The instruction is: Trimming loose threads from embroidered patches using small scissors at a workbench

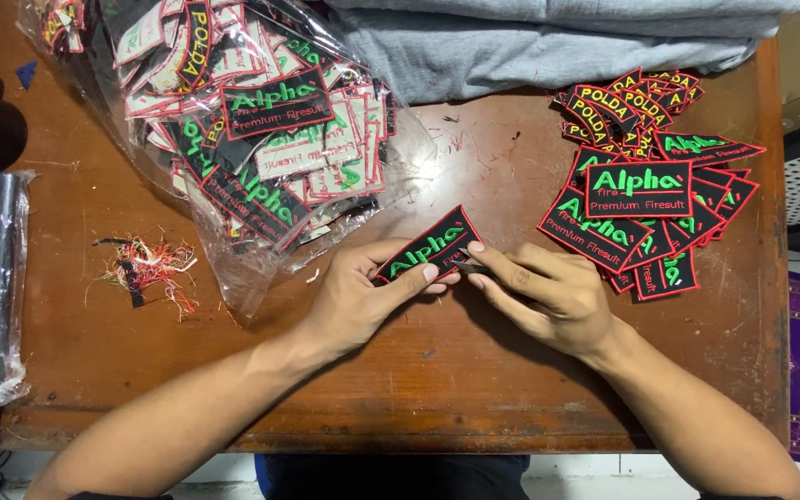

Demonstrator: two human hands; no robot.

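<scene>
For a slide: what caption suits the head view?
Left hand holds a black patch while right hand works its edge with a small tool.

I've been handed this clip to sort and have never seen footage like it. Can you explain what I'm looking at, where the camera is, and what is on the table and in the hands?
There is one picture, taken by a camera worn on a person's head, looking down at their own bare hands over a brown wooden table. The left hand holds a black embroidered patch with a red border and green lettering. The right hand pinches a small metal tool against the patch's edge; it is too hidden to name. To the right lies a loose pile of similar patches. Upper left, a clear plastic bag holds many more. Thread trimmings lie at left, and folded grey fabric lies at the far edge.
</scene>
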